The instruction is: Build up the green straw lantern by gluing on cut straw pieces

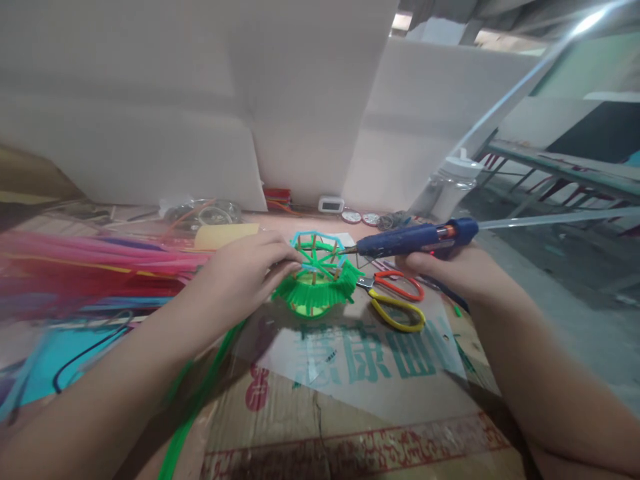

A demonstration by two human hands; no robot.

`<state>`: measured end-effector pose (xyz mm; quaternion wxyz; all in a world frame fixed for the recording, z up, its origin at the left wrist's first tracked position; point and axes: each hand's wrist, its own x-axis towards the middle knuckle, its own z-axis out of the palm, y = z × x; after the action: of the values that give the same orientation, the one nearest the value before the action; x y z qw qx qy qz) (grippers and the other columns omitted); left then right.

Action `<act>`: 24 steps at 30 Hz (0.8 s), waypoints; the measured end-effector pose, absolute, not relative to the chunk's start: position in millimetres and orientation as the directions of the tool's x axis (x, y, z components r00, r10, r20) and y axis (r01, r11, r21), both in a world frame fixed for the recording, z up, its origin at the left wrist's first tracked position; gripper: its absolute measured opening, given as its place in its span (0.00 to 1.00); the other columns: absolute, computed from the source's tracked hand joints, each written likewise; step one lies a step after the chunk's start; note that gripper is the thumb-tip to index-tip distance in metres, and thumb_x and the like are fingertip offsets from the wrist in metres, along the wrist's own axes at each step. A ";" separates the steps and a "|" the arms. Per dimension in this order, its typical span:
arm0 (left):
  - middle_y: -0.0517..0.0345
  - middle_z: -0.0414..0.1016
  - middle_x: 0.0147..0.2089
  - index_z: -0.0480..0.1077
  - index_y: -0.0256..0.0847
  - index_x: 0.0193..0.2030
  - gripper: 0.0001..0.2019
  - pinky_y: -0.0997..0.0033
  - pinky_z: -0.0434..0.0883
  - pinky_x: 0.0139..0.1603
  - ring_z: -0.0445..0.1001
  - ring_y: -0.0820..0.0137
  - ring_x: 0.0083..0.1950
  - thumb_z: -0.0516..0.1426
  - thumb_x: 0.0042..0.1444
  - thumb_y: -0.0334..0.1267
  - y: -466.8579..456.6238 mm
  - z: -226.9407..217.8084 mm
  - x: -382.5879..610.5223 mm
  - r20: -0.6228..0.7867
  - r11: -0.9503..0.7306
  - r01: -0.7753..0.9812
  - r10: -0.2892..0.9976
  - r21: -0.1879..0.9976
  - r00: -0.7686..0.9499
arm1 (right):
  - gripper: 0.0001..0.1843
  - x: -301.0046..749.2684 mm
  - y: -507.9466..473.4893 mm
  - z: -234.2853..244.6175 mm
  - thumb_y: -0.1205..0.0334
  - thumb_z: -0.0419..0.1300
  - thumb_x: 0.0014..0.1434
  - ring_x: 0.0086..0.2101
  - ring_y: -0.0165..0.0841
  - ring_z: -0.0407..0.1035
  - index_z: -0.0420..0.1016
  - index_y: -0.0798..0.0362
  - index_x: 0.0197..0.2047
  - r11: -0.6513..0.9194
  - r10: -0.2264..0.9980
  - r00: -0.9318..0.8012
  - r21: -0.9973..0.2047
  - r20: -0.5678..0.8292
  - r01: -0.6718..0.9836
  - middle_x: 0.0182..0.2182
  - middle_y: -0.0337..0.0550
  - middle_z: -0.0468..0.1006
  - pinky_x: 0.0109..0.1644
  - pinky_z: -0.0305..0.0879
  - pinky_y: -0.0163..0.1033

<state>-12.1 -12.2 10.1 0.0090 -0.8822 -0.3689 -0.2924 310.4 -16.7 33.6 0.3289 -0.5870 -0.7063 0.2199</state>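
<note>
A round craft piece [316, 288] stands on the work surface, with green fringe around its side, green spokes on top and a light blue rim. My left hand [260, 267] is closed at the left of its rim, thumb and fingers pinching the edge. In my right hand [445, 263] is a blue hot glue gun [400, 241], a clear glue stick [555, 219] coming out of its back. The gun's nozzle points left and meets the right side of the rim; whether it touches cannot be made out. Scissors [397, 307] with one red and one yellow handle lie beside the piece.
Pink and red strips [100, 263] lie at the left, above a blue sheet [75, 357]. Green strips [200, 393] run under my left forearm. A lidded clear bottle [453, 187], a small white clock [331, 204] and white boards [300, 100] stand behind. Printed cardboard [360, 413] covers the front.
</note>
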 end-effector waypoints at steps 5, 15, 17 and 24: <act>0.54 0.80 0.37 0.77 0.40 0.39 0.14 0.67 0.69 0.38 0.77 0.65 0.39 0.51 0.69 0.40 -11.7 11.5 -10.9 0.528 -0.734 0.655 0.633 0.178 0.566 | 0.23 318.1 -14.4 36.6 0.39 0.68 0.46 0.39 0.47 0.78 0.82 0.51 0.34 0.131 0.986 -0.033 -0.644 0.162 0.754 0.33 0.46 0.84 0.46 0.75 0.50; 0.55 0.80 0.37 0.77 0.39 0.38 0.12 0.68 0.68 0.37 0.77 0.65 0.38 0.54 0.68 0.38 -12.7 11.9 -10.9 0.552 -0.751 0.641 0.605 0.156 0.574 | 0.24 309.7 -15.0 38.3 0.40 0.64 0.52 0.42 0.46 0.79 0.84 0.52 0.41 0.315 0.947 -0.276 -0.649 0.165 0.693 0.40 0.49 0.86 0.51 0.76 0.51; 0.55 0.80 0.37 0.78 0.39 0.38 0.11 0.68 0.68 0.37 0.77 0.65 0.38 0.54 0.67 0.37 -12.8 12.1 -11.3 0.547 -0.750 0.642 0.608 0.157 0.576 | 0.24 309.8 -14.2 38.0 0.41 0.64 0.52 0.41 0.46 0.80 0.84 0.52 0.40 0.320 0.946 -0.277 -0.640 0.171 0.699 0.40 0.49 0.86 0.50 0.76 0.52; 0.54 0.80 0.37 0.78 0.38 0.39 0.12 0.68 0.67 0.37 0.77 0.64 0.39 0.54 0.67 0.38 -12.9 12.9 -11.0 0.541 -0.748 0.643 0.614 0.166 0.575 | 0.21 308.9 -13.0 38.0 0.40 0.65 0.50 0.39 0.46 0.79 0.84 0.48 0.37 0.334 0.942 -0.272 -0.626 0.196 0.705 0.35 0.45 0.86 0.48 0.77 0.52</act>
<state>-11.0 -12.9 12.9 0.0244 -0.8871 -0.3540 -0.2952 308.9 -13.0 38.0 0.2769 -0.5358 -0.7684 0.2140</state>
